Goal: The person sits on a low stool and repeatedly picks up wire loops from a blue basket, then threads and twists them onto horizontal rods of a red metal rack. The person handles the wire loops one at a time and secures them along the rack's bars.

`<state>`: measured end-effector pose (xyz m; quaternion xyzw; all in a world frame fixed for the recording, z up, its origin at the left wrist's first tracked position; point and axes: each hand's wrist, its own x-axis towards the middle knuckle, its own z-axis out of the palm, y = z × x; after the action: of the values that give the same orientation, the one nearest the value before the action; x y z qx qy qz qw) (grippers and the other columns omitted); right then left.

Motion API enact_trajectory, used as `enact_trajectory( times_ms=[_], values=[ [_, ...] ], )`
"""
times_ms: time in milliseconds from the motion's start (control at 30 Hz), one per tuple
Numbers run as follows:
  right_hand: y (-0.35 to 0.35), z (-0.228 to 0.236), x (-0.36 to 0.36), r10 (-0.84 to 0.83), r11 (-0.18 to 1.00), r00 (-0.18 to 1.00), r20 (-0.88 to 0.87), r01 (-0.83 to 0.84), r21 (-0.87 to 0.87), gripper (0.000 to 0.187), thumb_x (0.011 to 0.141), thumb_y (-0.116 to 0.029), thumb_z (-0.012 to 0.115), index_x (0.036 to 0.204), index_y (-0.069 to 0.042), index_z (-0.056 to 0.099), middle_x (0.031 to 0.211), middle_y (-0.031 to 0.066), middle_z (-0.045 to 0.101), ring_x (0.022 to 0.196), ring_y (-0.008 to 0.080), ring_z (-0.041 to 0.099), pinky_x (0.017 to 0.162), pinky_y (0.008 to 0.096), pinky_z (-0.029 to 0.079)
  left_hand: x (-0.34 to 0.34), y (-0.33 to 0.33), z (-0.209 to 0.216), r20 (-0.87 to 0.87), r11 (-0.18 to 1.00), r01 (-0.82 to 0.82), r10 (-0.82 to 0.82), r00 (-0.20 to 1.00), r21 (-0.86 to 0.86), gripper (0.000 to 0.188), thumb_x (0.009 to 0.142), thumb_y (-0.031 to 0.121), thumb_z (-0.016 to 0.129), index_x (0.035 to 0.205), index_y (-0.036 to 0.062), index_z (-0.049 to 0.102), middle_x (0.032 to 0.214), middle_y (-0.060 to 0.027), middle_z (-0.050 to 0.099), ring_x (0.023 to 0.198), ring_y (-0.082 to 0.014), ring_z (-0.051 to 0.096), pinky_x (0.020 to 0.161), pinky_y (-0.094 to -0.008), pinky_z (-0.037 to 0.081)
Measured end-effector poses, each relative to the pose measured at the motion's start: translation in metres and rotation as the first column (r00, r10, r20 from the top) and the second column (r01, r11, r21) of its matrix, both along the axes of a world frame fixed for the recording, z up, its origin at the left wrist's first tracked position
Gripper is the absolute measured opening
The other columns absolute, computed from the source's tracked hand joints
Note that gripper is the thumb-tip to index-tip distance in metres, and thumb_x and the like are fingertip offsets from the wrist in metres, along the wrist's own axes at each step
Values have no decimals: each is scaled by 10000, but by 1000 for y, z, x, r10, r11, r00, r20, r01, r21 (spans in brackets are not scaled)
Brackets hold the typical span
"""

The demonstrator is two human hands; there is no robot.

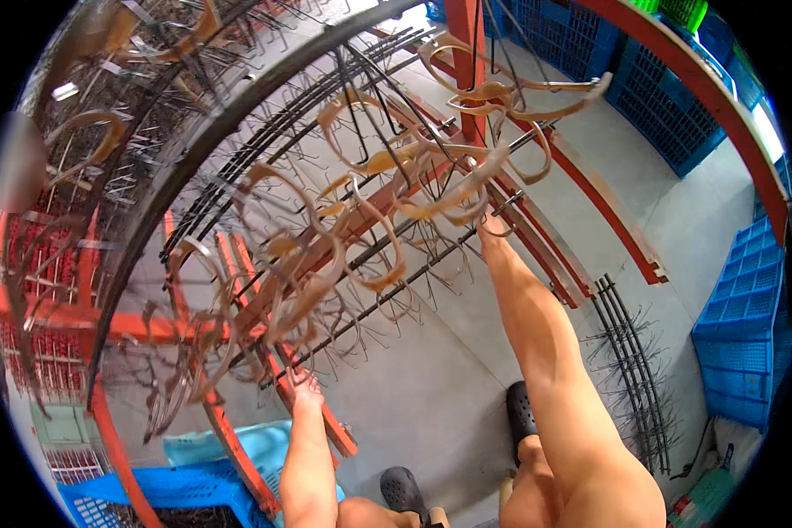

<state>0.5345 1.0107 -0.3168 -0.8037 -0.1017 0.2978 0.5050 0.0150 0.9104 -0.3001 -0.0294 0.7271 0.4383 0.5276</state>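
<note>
A dark rod with thin wire hooks (387,290) slants across the middle, its lower left end at my left hand (304,385). My left hand is closed round that end, beside a red rail. Several brownish, translucent eyeglass frames (374,264) hang crowded along the rod and above it. My right arm reaches up to the rod's far right end. There my right hand (486,222) is closed at the rod, partly hidden behind the hanging eyeglass frames.
A red metal rack (603,207) with bars surrounds the rod. More dark hooked rods (634,370) lie at the right, and others are stacked at the upper left. Blue plastic crates (739,326) stand at right and back; another blue crate (167,488) sits lower left. Black clogs (402,488) are below.
</note>
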Motion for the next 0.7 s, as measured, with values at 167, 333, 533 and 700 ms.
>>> enact_trajectory(
  times_ms=[167, 333, 533, 700],
  values=[
    [-8, 49, -54, -39, 909, 766, -642, 294, 296, 260, 811, -311, 577, 744, -61, 591, 750, 69, 588, 767, 188, 561, 749, 316, 404, -10, -17, 20, 179, 985, -73, 44, 983, 154, 604, 747, 668, 466, 817, 75, 558, 970, -41, 583, 1010, -205, 462, 970, -378, 286],
    [-96, 51, -27, -134, 709, 430, -893, 671, 217, 182, 810, -198, 584, 687, -101, 492, 568, 39, 524, 530, 175, 567, 571, 315, 538, -4, -18, 21, 329, 943, -294, 231, 916, 157, 537, 699, 584, 616, 819, 64, 554, 865, -53, 593, 876, -194, 503, 866, -340, 351],
    [-254, 153, -57, -76, 598, 552, -830, 692, 405, 258, 837, -164, 542, 620, -62, 450, 588, 65, 484, 598, 214, 514, 654, 336, 456, -12, -79, 35, 427, 934, -287, 175, 887, 214, 349, 649, 360, 713, 765, 65, 566, 701, -70, 607, 708, -230, 586, 713, -382, 474],
    [-291, 244, -23, 62, 578, 759, -648, 502, 643, 294, 876, -245, 554, 662, -50, 506, 617, 62, 500, 649, 195, 508, 682, 317, 427, 19, -143, 70, 487, 901, -142, -84, 870, 410, 248, 660, 285, 683, 779, 85, 597, 749, -77, 644, 729, -243, 611, 739, -428, 492]
  ],
)
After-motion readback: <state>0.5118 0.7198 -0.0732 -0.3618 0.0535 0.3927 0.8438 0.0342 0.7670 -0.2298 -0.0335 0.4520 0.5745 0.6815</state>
